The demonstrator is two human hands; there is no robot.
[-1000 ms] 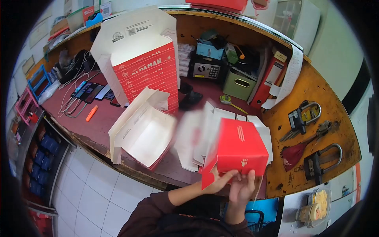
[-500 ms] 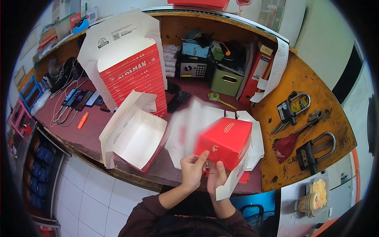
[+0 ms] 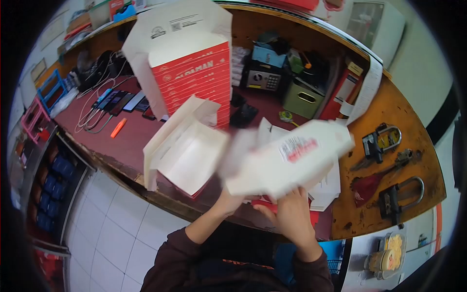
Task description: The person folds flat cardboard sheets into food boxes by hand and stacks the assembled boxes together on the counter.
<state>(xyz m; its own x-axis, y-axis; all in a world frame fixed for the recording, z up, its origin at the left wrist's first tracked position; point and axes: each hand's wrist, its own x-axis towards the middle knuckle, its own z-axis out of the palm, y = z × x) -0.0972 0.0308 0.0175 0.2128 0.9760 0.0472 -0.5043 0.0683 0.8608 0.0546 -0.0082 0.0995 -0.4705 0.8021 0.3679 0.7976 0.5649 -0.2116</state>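
A paper food box [image 3: 296, 155] is tilted in front of me above the desk, its white flap side with a small logo print facing up, blurred by motion. My left hand [image 3: 228, 202] grips its lower left corner, the fingers mostly hidden behind the white card. At the lower edge, my right hand [image 3: 291, 214] is closed on the box, with a bit of red card showing by the thumb. Left of it stands an open white-lined box [image 3: 192, 163], lid up. Beneath the held box lie flat white box blanks [image 3: 331, 187].
A tall stack of red boxes [image 3: 194, 80] rises behind the open one. Phones [image 3: 116, 103] and an orange marker [image 3: 118, 127] lie at left. A safe [image 3: 263, 78] and green tin [image 3: 302, 99] stand at the back, padlocks [image 3: 389, 202] at right.
The held box has turned over, from its red side to its white flap side, and has risen. My right hand has moved right and now shows its back. The view has shifted.
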